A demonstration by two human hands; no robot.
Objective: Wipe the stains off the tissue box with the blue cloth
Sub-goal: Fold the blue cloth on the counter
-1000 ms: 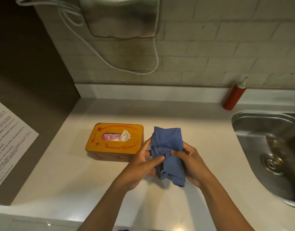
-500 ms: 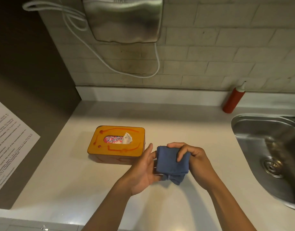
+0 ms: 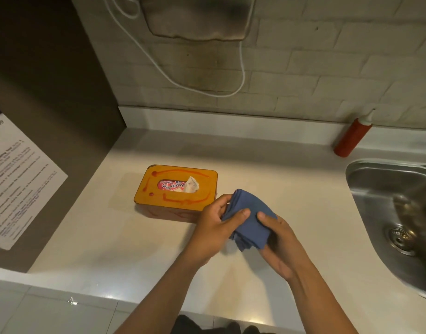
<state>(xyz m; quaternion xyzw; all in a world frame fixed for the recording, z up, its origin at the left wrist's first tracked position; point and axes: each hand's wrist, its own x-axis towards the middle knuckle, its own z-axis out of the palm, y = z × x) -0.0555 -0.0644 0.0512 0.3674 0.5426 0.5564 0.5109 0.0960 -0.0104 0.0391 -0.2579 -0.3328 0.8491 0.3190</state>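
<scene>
Both hands, left hand (image 3: 213,221) and right hand (image 3: 277,239), grip the bunched blue cloth (image 3: 249,218) above the counter (image 3: 111,237). The tissue box (image 3: 176,189), toward the counter's back-left corner, shows red smears: wiping not begun.

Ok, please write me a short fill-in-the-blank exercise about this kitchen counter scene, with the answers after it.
1. Both hands hold the folded ___ cloth above the counter.
2. The stains on the tissue box lid are ___ in colour.
3. The red squeeze bottle stands against the wall, behind the ___.
4. A ___ sticks out of the box's opening.

Answers: blue; red; sink; tissue
</scene>
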